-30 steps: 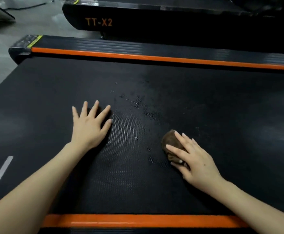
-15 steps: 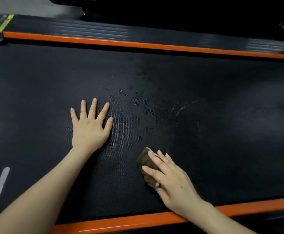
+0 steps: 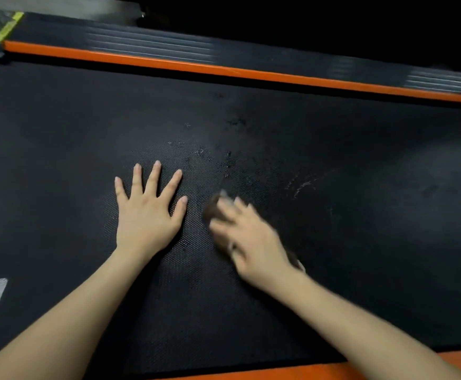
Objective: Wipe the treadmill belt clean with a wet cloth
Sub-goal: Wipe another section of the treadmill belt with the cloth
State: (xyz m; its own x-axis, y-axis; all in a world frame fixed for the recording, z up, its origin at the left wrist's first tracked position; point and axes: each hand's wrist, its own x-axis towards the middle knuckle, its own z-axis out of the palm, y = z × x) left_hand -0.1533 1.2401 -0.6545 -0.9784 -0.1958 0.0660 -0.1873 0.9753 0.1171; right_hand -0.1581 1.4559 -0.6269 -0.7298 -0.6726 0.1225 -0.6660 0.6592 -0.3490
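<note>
Obs.: the left hand is laid flat on the treadmill belt, fingers straight and spread, nothing held; it is taken as the reference. Just to its right, the right hand is recorded as motion-blurred, fingers stretched over a brown cloth and pressing it onto the belt. The cloth shows past the fingertips. Whether the thumb is curled round the cloth cannot be told. A wiping stroke is judged to be in hand. Dark specks are noted just beyond the left hand and to its right. Pale streaks are noted farther right, well apart from the left hand. Both are judged not yet wiped. Wide areas of belt far left and far right of the left hand look dull, and wiped or unwiped cannot be distinguished there. The task is judged part-way, with much belt left. Containers: none seen; no bucket or basin is in view.
</note>
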